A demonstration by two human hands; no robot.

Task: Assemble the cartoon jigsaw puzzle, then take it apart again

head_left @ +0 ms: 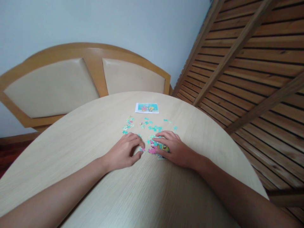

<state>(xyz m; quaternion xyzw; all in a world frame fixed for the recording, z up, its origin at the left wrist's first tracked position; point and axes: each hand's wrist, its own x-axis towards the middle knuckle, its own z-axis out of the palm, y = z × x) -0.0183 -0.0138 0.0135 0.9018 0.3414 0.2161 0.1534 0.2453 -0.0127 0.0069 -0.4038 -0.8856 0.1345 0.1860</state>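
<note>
On a round pale wooden table (pixel 95 136) lies a small, partly joined jigsaw patch (pixel 155 147) in pink, yellow and turquoise. My right hand (pixel 174 148) rests on its right side, fingers curled down over the pieces. My left hand (pixel 124 152) sits just left of the patch, thumb and forefinger pinched on a small puzzle piece (pixel 142 149) at its edge. Loose turquoise pieces (pixel 154 128) are scattered beyond both hands. A small reference picture card (pixel 146 107) lies flat farther back.
A wooden headboard with two cream padded panels (pixel 78 82) stands behind the table against a pale blue wall. Slatted wooden panelling with diagonal beams (pixel 249 63) runs along the right. The table's right edge curves close by my right forearm.
</note>
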